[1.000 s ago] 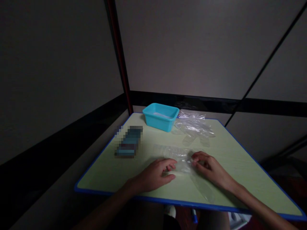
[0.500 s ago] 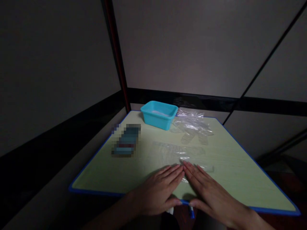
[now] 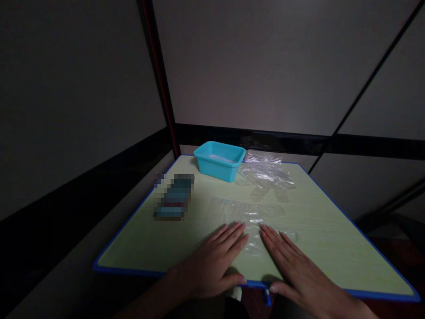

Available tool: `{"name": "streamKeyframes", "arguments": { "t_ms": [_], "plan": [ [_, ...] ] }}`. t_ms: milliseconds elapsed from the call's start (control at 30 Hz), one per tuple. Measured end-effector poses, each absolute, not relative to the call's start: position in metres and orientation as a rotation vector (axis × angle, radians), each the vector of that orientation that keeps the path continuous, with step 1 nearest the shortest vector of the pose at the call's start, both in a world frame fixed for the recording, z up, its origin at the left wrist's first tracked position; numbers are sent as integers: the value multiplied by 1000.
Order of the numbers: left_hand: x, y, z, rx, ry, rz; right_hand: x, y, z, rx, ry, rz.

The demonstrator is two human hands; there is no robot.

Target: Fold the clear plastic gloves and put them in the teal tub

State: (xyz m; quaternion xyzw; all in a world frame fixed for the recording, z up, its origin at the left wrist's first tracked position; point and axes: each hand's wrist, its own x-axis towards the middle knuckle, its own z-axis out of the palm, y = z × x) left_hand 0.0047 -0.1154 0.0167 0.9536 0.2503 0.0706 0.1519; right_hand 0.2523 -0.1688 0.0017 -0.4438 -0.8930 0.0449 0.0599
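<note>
A clear plastic bag [image 3: 255, 216] lies spread flat near the front of the table. Over its left side rests my left hand [image 3: 217, 257], palm down with fingers stretched out. My right hand [image 3: 292, 261] lies flat on the right part of the bag, fingers extended. Neither hand grips anything; a strip of shiny plastic shows between them. Both thumbs sit at the table's front edge. Parts of the bag are hidden under the hands.
A turquoise plastic basin [image 3: 219, 167] stands at the back, with something pale inside. Right of it lies a loose pile of clear plastic bags [image 3: 267, 173]. A pixelated dark object [image 3: 175, 198] is on the left. The pale table [image 3: 335, 252] has a blue rim, with walls behind and left.
My hands have moved apart, the left one leftward and the right one slightly rightward. More of the bag shows between them.
</note>
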Motion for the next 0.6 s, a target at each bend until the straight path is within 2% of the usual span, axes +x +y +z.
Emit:
{"name": "streamKeyframes", "arguments": {
  "t_ms": [267, 600],
  "plan": [
    [-22, -111, 21, 2702, 834, 185, 270, -161, 10, -1456, -2551, 224],
    [-3, -136, 47, 2758, 757, 144, 264, -96, 20, -1368, -2606, 317]
  ]
}}
